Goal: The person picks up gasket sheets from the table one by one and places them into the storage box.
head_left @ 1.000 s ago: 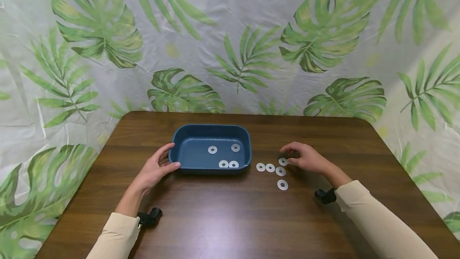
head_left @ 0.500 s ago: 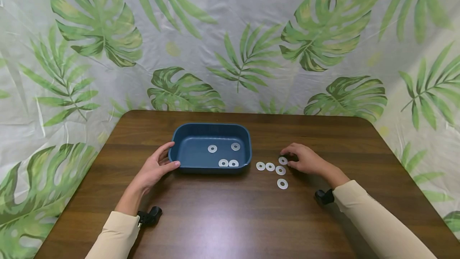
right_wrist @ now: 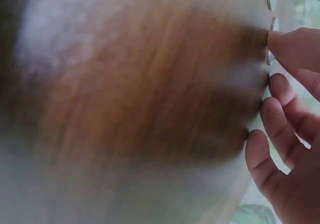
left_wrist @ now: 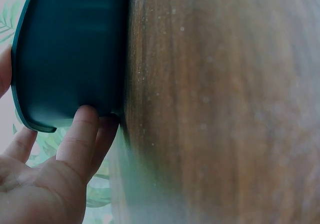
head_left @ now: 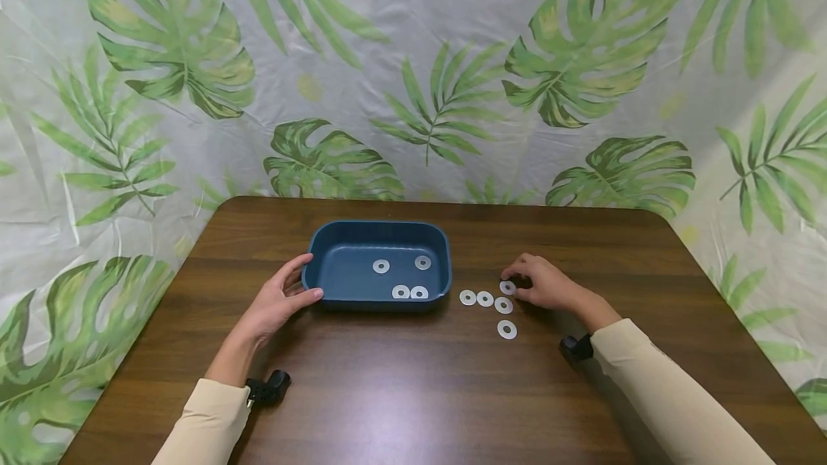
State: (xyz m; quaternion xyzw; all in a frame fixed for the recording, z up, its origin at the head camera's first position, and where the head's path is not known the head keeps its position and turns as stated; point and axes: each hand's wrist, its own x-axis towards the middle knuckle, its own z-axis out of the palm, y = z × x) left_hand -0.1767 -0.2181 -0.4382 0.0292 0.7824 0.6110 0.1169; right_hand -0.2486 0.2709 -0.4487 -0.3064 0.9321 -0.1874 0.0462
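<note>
In the head view a blue rectangular tray (head_left: 362,282) stands on the table, with several metal washers (head_left: 381,266) inside. My left hand (head_left: 274,307) holds its left end, thumb on the front rim and fingers at the end wall. The left wrist view shows fingertips (left_wrist: 86,115) against the tray's wall (left_wrist: 75,48). Right of the tray, my right hand (head_left: 548,285) pinches a washer (head_left: 507,287) lying on the wood, thumb and index finger at its edges. In the right wrist view, the other fingertips (right_wrist: 258,143) touch the table.
Several more washers lie between the tray and my right hand: a near one (head_left: 503,305), one toward the front (head_left: 507,329), and two (head_left: 468,298) by the tray's corner. The brown wooden table (head_left: 400,386) ends at a leaf-patterned cloth (head_left: 439,92) behind.
My right thumb and index finger have closed in on the farthest loose washer. The left hand and the tray stay in place.
</note>
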